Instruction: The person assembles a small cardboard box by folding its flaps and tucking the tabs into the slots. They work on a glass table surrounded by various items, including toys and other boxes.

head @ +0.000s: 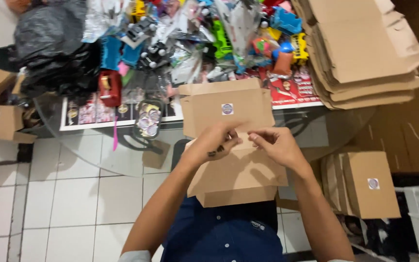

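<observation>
Grasping the box [233,170] at its fold, our left hand [213,144] and right hand [278,144] pinch cardboard above the table [98,160].

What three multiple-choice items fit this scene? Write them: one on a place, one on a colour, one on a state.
1. Where does the stack of flat cardboard lie?
A. Top right of the table
B. On the floor at left
C. In the person's lap

2. What colour is the person's shirt?
A. Red
B. Dark blue
C. Yellow

3. How is the cardboard box at the hands?
A. Crushed flat
B. Taped shut
C. Open, lid flap raised

Answers:
1 A, it rests beside the pile of toys.
2 B, navy cloth shows below the box.
3 C, left hand and right hand work at the front edge while the stickered flap stands up.
</observation>
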